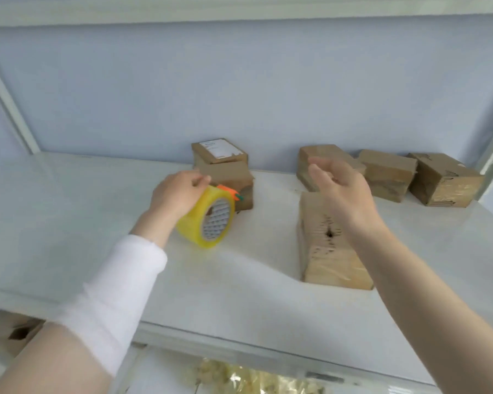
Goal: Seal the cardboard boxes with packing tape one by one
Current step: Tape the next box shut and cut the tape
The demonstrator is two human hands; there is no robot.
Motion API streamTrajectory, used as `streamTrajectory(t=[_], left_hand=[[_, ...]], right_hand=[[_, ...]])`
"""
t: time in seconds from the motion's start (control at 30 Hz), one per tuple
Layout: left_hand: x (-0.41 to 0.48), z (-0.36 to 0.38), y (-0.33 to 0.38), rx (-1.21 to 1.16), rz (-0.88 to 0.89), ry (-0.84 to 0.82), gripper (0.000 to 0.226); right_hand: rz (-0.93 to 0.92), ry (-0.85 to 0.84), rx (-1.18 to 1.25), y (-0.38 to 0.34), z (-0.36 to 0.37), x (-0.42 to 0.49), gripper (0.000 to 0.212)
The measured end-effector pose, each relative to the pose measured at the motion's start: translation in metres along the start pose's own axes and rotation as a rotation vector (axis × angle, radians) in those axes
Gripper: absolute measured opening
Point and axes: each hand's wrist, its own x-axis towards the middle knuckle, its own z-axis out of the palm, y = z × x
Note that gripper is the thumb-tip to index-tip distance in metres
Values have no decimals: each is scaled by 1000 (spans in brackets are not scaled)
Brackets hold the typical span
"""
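Shelf (69, 209): two stacked boxes (225, 172) far centre, tape roll (208, 220) just near-left of them. Lone box (330, 251) near right; row of three boxes (387, 174) behind it along wall (239, 81).

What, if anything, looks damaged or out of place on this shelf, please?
The nearest cardboard box, below the right hand, has a dark hole with ragged marks on its top face; it looks punctured. Nothing else stands out.

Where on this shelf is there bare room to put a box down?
Bare: the shelf left of the tape roll, and the front strip between roll and nearest box. Crowded: the back right, where three boxes line the wall.
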Motion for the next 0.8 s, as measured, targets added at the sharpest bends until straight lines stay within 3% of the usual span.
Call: streamTrajectory(t=[0.1, 0.23, 0.3, 0.37, 0.43, 0.57, 0.8], left_hand=[[-12, 3, -23, -247, -1, -77, 38], [-28, -3, -49, -726, 28, -140, 7], [-31, -9, -57, -905, 19, -228, 10], [-30, -11, -61, -989, 84, -369, 16], [-31, -10, -64, -1002, 107, -506, 37], [-32, -6, -68, -1095, 40, -571, 27], [-33, 0, -57, -1131, 108, -377, 11]], right_hand=[[-30, -116, -83, -15, 59, 6, 26], [77, -299, -211, -24, 114, 17, 34], [147, -389, -278, -23, 127, 17, 34], [187, -439, -238, -19, 134, 15, 30], [200, -441, -133, -20, 138, 12, 28], [165, -503, -69, -26, 136, 8, 22], [53, -213, 16, -32, 141, -5, 2]])
